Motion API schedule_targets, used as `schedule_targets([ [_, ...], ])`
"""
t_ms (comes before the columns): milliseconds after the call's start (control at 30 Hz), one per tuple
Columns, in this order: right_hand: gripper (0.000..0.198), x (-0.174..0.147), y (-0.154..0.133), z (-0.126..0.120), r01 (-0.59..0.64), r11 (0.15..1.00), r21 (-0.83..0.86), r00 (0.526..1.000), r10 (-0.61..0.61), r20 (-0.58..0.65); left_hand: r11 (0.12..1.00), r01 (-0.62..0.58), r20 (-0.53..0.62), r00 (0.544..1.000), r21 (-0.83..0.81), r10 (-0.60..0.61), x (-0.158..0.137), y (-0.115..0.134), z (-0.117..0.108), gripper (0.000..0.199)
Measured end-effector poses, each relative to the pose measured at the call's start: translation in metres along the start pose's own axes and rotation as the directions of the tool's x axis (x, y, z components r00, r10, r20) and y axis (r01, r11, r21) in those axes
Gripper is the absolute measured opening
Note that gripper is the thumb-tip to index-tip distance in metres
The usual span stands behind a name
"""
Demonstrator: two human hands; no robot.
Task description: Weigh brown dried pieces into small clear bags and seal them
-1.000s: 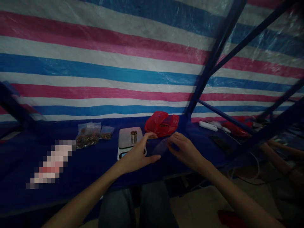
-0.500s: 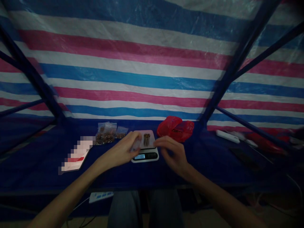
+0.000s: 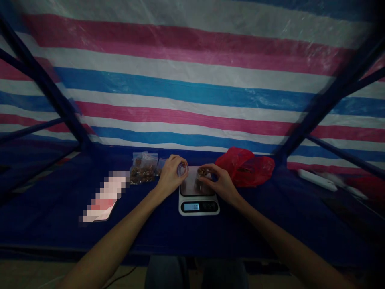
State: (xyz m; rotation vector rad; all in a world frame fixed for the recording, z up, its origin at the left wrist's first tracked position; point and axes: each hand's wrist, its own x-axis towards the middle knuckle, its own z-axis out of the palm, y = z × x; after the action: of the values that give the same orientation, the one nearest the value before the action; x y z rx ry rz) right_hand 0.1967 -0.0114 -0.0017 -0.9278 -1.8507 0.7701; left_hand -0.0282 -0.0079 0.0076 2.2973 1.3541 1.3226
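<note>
Head view: left hand curled around a small clear bag, held at the back left corner of the digital scale. Right hand pinching the small metal cup of brown pieces over the scale's platform. Filled clear bags lying left of the hands, red plastic bag right, all on the blue table

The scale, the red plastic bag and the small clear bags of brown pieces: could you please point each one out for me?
scale (image 3: pixel 198 206), head view, on its lit display.
red plastic bag (image 3: pixel 245 166), head view, on the middle of the crumpled plastic.
small clear bags (image 3: pixel 143 168), head view, on the largest bag's front.
</note>
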Motion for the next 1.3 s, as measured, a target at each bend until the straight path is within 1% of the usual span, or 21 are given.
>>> schedule_targets([
  [67, 0.035, 0.005, -0.008, 0.003, -0.004, 0.992, 0.127, 0.999, -0.001, 0.036, 0.999, 0.033, 0.017, 0.999, 0.009, -0.033, -0.001, 0.001, -0.001, 0.008],
  [133, 0.037, 0.012, -0.014, 0.009, 0.015, 0.985, 0.173, 0.998, -0.026, 0.063, 0.997, 0.074, 0.030, 0.997, 0.012, -0.074, -0.001, 0.001, -0.001, 0.009],
  [233, 0.041, 0.022, -0.018, 0.015, 0.081, 0.993, 0.089, 0.991, -0.090, 0.095, 0.990, 0.136, 0.023, 0.990, 0.027, -0.137, -0.002, 0.001, 0.000, 0.012],
  [333, 0.043, 0.030, -0.021, 0.016, 0.111, 0.994, -0.015, 0.989, -0.109, 0.103, 0.983, 0.173, 0.011, 0.985, 0.056, -0.174, -0.002, 0.000, 0.001, 0.017],
  [433, 0.034, 0.037, -0.028, 0.013, 0.144, 0.984, -0.102, 0.982, -0.129, 0.137, 0.978, 0.187, 0.018, 0.982, 0.087, -0.190, -0.002, -0.001, 0.001, 0.016],
  [533, 0.024, 0.043, -0.038, 0.010, 0.240, 0.947, -0.212, 0.955, -0.192, 0.225, 0.974, 0.206, 0.019, 0.978, 0.095, -0.208, -0.002, 0.000, 0.000, 0.018],
  [633, 0.025, 0.051, -0.050, 0.013, 0.383, 0.862, -0.333, 0.902, -0.271, 0.337, 0.976, 0.202, 0.005, 0.979, 0.081, -0.203, -0.002, 0.001, -0.001, 0.022],
  [700, 0.029, 0.058, -0.059, 0.017, 0.500, 0.764, -0.408, 0.843, -0.322, 0.430, 0.979, 0.199, -0.008, 0.980, 0.036, -0.199, -0.002, 0.001, -0.001, 0.020],
  [767, 0.032, 0.065, -0.069, 0.020, 0.613, 0.638, -0.466, 0.772, -0.358, 0.525, 0.976, 0.215, -0.027, 0.976, -0.033, -0.216, -0.002, 0.001, -0.003, 0.018],
  [833, 0.031, 0.073, -0.081, 0.020, 0.701, 0.527, -0.481, 0.699, -0.372, 0.611, 0.966, 0.238, -0.050, 0.968, -0.100, -0.244, -0.001, 0.000, -0.004, 0.018],
  [900, 0.030, 0.081, -0.092, 0.019, 0.757, 0.457, -0.466, 0.639, -0.375, 0.671, 0.954, 0.255, -0.061, 0.962, -0.159, -0.267, 0.000, 0.000, -0.005, 0.019],
  [967, 0.032, 0.086, -0.100, 0.016, 0.796, 0.408, -0.447, 0.595, -0.390, 0.703, 0.942, 0.250, -0.057, 0.961, -0.223, -0.269, 0.001, 0.001, -0.006, 0.021],
  [1000, 0.035, 0.088, -0.101, 0.014, 0.806, 0.385, -0.450, 0.585, -0.401, 0.705, 0.936, 0.243, -0.053, 0.963, -0.255, -0.265, 0.001, 0.002, -0.006, 0.024],
  [1033, 0.040, 0.088, -0.102, 0.012, 0.807, 0.370, -0.459, 0.586, -0.412, 0.698, 0.928, 0.238, -0.044, 0.964, -0.285, -0.261, 0.001, 0.002, -0.006, 0.027],
  [1067, 0.045, 0.087, -0.102, 0.010, 0.799, 0.368, -0.476, 0.600, -0.424, 0.679, 0.920, 0.237, -0.035, 0.965, -0.312, -0.260, 0.001, 0.003, -0.007, 0.030],
  [1100, 0.050, 0.085, -0.100, 0.007, 0.779, 0.383, -0.497, 0.626, -0.432, 0.649, 0.913, 0.236, -0.027, 0.965, -0.332, -0.259, 0.001, 0.003, -0.007, 0.031],
  [1133, 0.053, 0.082, -0.098, 0.003, 0.748, 0.414, -0.519, 0.663, -0.431, 0.612, 0.909, 0.233, -0.022, 0.966, -0.345, -0.256, 0.001, 0.003, -0.009, 0.029],
  [1200, 0.050, 0.069, -0.092, -0.008, 0.652, 0.517, -0.554, 0.757, -0.404, 0.514, 0.907, 0.220, -0.014, 0.971, -0.360, -0.240, 0.001, 0.004, -0.012, 0.020],
  [1300, 0.029, 0.038, -0.077, -0.026, 0.437, 0.734, -0.520, 0.897, -0.313, 0.312, 0.909, 0.206, -0.016, 0.974, -0.363, -0.227, 0.002, 0.005, -0.018, 0.011],
])
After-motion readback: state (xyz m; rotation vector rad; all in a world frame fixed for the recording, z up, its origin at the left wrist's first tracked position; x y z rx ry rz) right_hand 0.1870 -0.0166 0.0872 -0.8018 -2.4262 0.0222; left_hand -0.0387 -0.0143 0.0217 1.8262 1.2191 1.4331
